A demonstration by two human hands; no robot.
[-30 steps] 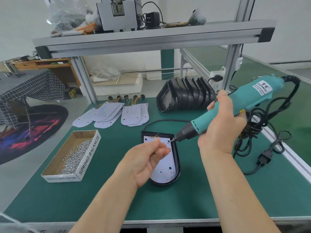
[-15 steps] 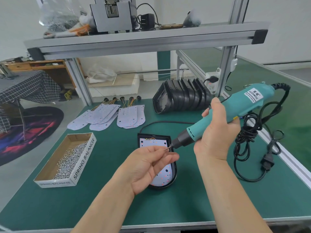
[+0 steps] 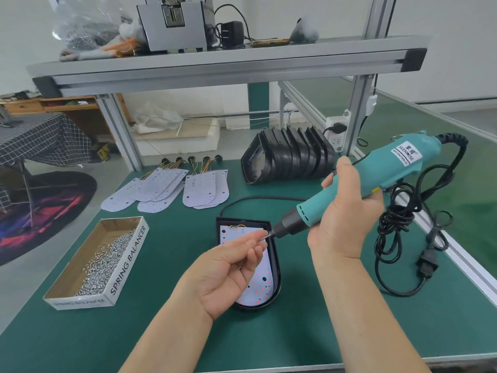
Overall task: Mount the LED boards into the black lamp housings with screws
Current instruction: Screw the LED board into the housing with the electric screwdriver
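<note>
Loading a screw onto the driver, ahead of fastening. Grips a teal electric screwdriver (image 3: 390, 173) in the right hand (image 3: 344, 216), fingers wrapped round the barrel, bit angled down toward the left hand (image 3: 228, 270). Pinches a small screw (image 3: 265, 236) between thumb and forefinger of the left hand, palm up, right at the bit's tip; cannot tell whether seated on it yet.

Directly beneath the left hand: an LED board (image 3: 262, 275) lying inside a black lamp housing (image 3: 277, 278) on the green worktop (image 3: 161, 332). Left of that hand: an open box of screws (image 3: 126, 267). Beyond both hands: spare boards (image 3: 204, 189) and a row of empty housings (image 3: 290, 160).

Next, probably: seat the screw on the bit, draw the left hand clear, stand the driver upright over a mounting hole, press straight down.
</note>
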